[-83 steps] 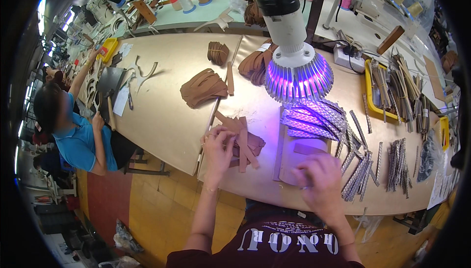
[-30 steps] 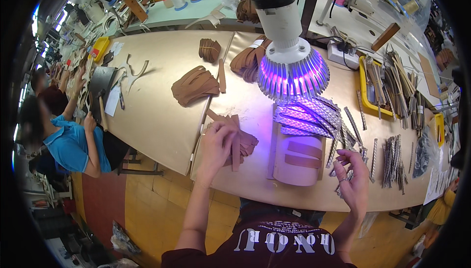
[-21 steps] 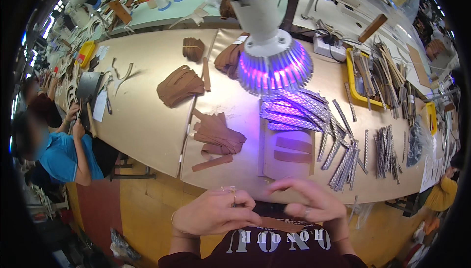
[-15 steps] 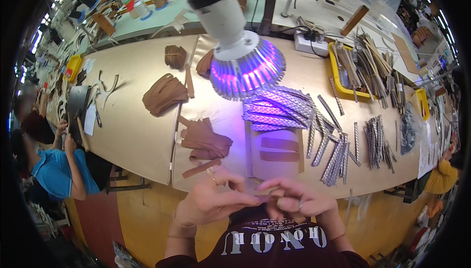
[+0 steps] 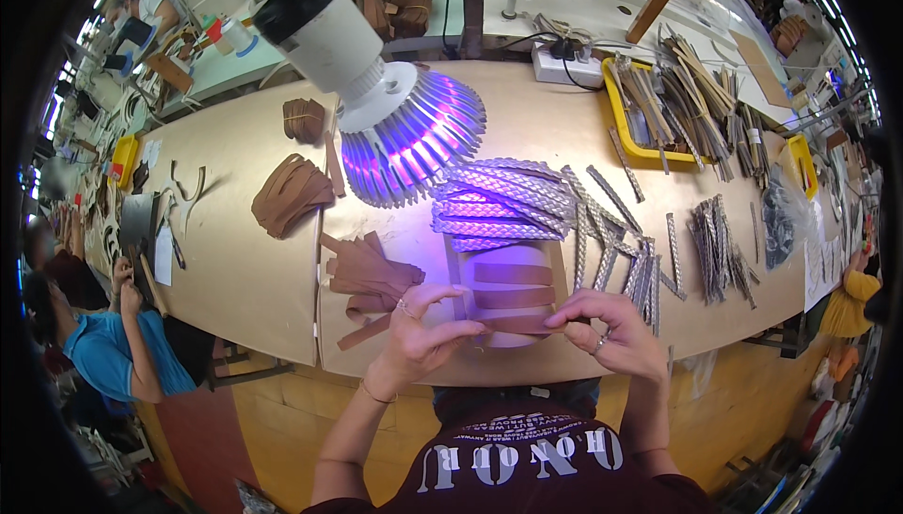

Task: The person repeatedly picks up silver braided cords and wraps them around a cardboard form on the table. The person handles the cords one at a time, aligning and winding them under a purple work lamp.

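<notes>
Forearms (image 5: 353,429) angled inward from the lower edge of my head view. I saw the right hand (image 5: 616,337) pinching one end of a brown strip (image 5: 517,324), which lay across the near part of the board (image 5: 508,339). The left hand (image 5: 420,333) gaped, thumb and forefinger apart, thumb at the strip's other end; I couldn't tell if it touched.
</notes>
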Available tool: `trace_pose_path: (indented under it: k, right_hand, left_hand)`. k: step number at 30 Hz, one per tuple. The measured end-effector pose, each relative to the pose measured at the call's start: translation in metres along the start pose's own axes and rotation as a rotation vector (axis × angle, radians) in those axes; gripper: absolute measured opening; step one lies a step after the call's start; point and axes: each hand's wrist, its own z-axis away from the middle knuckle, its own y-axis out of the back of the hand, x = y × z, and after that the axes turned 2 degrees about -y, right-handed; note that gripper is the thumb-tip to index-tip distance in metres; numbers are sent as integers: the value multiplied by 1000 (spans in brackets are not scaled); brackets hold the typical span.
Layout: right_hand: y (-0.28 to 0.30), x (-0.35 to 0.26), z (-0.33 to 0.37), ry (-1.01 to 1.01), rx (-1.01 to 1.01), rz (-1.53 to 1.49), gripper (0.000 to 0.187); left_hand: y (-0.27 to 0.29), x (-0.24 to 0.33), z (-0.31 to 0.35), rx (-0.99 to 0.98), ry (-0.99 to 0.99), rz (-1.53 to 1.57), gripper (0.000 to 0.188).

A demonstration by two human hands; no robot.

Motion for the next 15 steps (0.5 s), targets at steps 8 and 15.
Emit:
trace_pose_path:
  k: [8, 15]
  right_hand:
    - [-3, 24, 1, -163, 79, -79, 18]
    - [6, 55, -9, -454, 330, -289, 20]
  left_hand:
    - [-5, -8, 7, -35, 74, 7, 27]
    - [5, 4, 8, 49, 194, 196, 51]
